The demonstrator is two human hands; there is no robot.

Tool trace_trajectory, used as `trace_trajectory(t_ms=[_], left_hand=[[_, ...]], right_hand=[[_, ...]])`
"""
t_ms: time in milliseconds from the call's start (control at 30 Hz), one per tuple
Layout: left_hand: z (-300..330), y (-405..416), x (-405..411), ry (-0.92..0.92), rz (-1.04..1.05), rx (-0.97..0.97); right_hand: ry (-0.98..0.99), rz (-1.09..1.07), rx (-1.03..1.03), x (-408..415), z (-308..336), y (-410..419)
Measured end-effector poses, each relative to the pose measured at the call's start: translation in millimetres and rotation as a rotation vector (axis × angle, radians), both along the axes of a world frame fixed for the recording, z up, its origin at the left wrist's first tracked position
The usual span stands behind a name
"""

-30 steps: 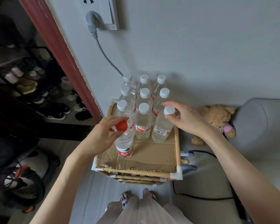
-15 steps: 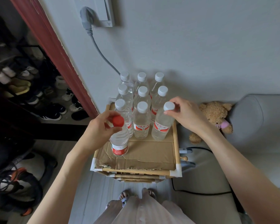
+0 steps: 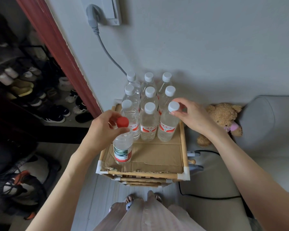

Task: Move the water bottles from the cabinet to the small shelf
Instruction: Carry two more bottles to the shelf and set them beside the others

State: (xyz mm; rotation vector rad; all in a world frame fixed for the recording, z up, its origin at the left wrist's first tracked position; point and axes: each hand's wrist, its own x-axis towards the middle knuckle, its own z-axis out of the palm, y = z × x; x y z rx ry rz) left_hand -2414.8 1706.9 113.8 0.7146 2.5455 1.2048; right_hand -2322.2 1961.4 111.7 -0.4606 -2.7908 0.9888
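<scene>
A small wooden shelf (image 3: 183, 147) with a cardboard top stands against the wall. Several clear white-capped water bottles (image 3: 148, 120) stand on it in rows at the back. My left hand (image 3: 103, 129) grips the neck of a red-capped bottle (image 3: 123, 147), which stands upright on the cardboard at the front left. My right hand (image 3: 192, 115) pinches the white cap of the front-right bottle (image 3: 168, 127), which stands at the right end of the front row. The cabinet is not in view.
A teddy bear (image 3: 222, 120) lies on the floor right of the shelf, beside a grey cushion (image 3: 272, 124). A grey plug and cable (image 3: 107, 52) run down the wall behind the bottles. A shoe rack (image 3: 32, 90) fills the left. A black cable (image 3: 207, 196) crosses the floor.
The red-capped bottle has shifted slightly left and forward on the cardboard. The right-hand bottle has gone from tilted to upright in the front row. Both hands stay on their bottles.
</scene>
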Motion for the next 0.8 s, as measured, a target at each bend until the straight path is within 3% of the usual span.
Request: trace_trajectory(t_ms=[67, 233, 467, 567, 667, 800], left_hand=[[-2, 1, 4, -0.040, 0.004, 0.031], [-1, -8, 2, -0.109, -0.244, 0.005], [-5, 0, 4, 0.004, 0.086, 0.028], [-10, 3, 6, 0.038, -0.065, -0.017], [-9, 1, 5, -0.021, -0.243, -0.019], [-12, 4, 10, -0.102, -0.269, 0.057]], right_hand=[[-0.005, -0.002, -0.008, 0, 0, 0], [-0.018, -0.009, -0.033, 2, 0, 1], [-0.002, 0.000, -0.015, 3, -2, -1], [0.035, -0.031, -0.037, 6, -6, -2], [0.115, -0.095, -0.185, 11, -14, -5], [0.174, -0.161, -0.235, 18, -41, -7]])
